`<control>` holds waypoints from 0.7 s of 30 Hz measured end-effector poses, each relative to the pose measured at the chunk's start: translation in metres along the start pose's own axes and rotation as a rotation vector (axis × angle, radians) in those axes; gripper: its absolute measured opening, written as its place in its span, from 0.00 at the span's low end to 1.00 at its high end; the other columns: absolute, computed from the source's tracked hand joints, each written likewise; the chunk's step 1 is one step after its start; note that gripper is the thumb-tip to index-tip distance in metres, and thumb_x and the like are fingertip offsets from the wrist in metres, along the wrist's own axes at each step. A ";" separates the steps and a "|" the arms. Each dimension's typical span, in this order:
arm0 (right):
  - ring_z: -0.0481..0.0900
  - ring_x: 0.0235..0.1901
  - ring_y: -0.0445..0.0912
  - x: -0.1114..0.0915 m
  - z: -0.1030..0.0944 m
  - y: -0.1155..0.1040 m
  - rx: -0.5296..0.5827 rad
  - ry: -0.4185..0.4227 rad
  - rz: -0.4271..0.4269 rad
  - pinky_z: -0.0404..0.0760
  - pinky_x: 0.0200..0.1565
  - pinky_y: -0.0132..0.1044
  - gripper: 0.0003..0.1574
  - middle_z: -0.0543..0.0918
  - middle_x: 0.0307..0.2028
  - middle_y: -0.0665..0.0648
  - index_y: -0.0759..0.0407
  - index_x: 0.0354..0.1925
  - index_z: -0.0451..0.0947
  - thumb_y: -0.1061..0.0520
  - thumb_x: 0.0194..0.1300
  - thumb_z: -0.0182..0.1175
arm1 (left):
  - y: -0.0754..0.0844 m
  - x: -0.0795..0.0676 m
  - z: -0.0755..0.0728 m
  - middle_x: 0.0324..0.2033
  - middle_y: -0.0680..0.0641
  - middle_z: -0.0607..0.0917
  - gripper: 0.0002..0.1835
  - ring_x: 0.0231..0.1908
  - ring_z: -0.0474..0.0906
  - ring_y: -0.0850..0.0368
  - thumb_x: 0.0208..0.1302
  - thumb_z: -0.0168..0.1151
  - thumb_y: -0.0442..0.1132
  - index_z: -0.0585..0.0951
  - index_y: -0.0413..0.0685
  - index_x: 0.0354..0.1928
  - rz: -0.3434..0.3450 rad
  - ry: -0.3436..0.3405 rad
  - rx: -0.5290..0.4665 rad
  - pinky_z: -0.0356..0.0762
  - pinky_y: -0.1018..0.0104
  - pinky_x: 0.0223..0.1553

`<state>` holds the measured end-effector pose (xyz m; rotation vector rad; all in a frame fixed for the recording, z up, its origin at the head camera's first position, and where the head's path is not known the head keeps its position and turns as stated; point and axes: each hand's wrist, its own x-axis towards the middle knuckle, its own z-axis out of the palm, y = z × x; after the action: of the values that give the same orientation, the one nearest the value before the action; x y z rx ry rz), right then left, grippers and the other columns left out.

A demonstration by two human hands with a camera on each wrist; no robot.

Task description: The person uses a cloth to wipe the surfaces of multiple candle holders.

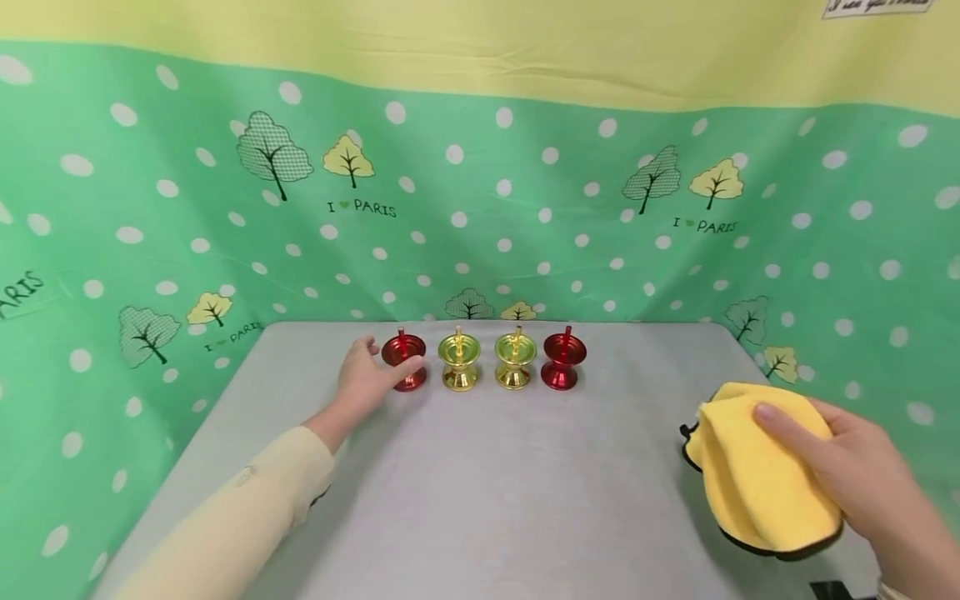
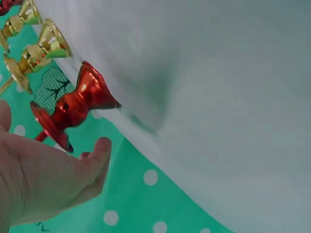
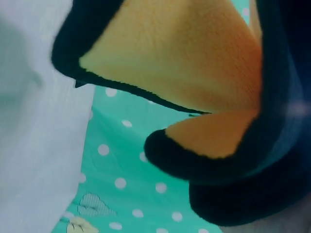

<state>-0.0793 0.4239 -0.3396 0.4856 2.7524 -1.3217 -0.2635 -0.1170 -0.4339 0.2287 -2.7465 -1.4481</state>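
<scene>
A red metal candle holder [image 1: 410, 380], goblet-shaped with a peg in its dish, stands at the left end of a row. My left hand [image 1: 366, 377] reaches around it, thumb in front and fingers spread on its far left side. In the left wrist view, that hand [image 2: 48, 174] has its fingers extended by the dish of the red holder [image 2: 73, 109]. My right hand [image 1: 862, 458] grips a folded yellow cloth [image 1: 772, 475] with black edging, thumb on top, raised over the table's right side. Close up, the cloth [image 3: 180, 53] hides most of the right hand.
Two gold candle holders, one left [image 1: 460, 379] and one right [image 1: 513, 377], stand beside the red one. A second red holder [image 1: 561, 377] ends the row. All are near the back edge of the grey table [image 1: 510, 492]. A green dotted curtain [image 1: 465, 192] hangs behind.
</scene>
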 end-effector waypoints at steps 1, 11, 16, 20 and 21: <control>0.89 0.27 0.51 0.004 0.003 -0.004 -0.021 -0.025 -0.008 0.89 0.30 0.46 0.52 0.89 0.29 0.49 0.60 0.77 0.64 0.26 0.76 0.56 | -0.002 -0.003 -0.005 0.78 0.30 0.65 0.62 0.77 0.64 0.34 0.66 0.72 0.64 0.49 0.34 0.84 0.004 0.003 0.005 0.68 0.39 0.77; 0.70 0.67 0.79 0.112 0.092 -0.017 -0.489 -0.153 -0.347 0.78 0.62 0.71 0.60 0.66 0.73 0.83 0.74 0.81 0.53 0.27 0.79 0.51 | -0.045 -0.054 -0.068 0.77 0.30 0.68 0.54 0.76 0.65 0.30 0.73 0.59 0.70 0.57 0.35 0.82 -0.021 0.086 0.048 0.69 0.36 0.76; 0.71 0.69 0.75 0.136 0.129 -0.033 -0.553 -0.096 -0.681 0.73 0.66 0.74 0.42 0.75 0.71 0.76 0.66 0.75 0.70 0.40 0.79 0.62 | -0.074 -0.100 -0.104 0.74 0.31 0.72 0.49 0.75 0.66 0.30 0.74 0.60 0.69 0.66 0.34 0.77 -0.043 0.139 0.126 0.70 0.36 0.74; 0.78 0.64 0.72 0.148 0.156 -0.042 -0.593 -0.159 -0.901 0.76 0.65 0.70 0.30 0.83 0.63 0.71 0.62 0.67 0.80 0.47 0.76 0.66 | -0.093 -0.128 -0.121 0.72 0.29 0.75 0.44 0.73 0.68 0.28 0.75 0.61 0.66 0.71 0.34 0.73 -0.070 0.153 0.208 0.72 0.33 0.71; 0.79 0.64 0.71 0.151 0.162 -0.042 -0.601 -0.189 -0.905 0.77 0.64 0.69 0.30 0.84 0.63 0.71 0.63 0.67 0.81 0.47 0.76 0.66 | -0.096 -0.132 -0.124 0.71 0.29 0.75 0.43 0.72 0.68 0.27 0.76 0.61 0.65 0.71 0.34 0.72 -0.073 0.148 0.227 0.73 0.33 0.70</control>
<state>-0.2499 0.3142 -0.4375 -0.9475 3.0435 -0.4346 -0.1100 -0.2530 -0.4375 0.4277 -2.8025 -1.0805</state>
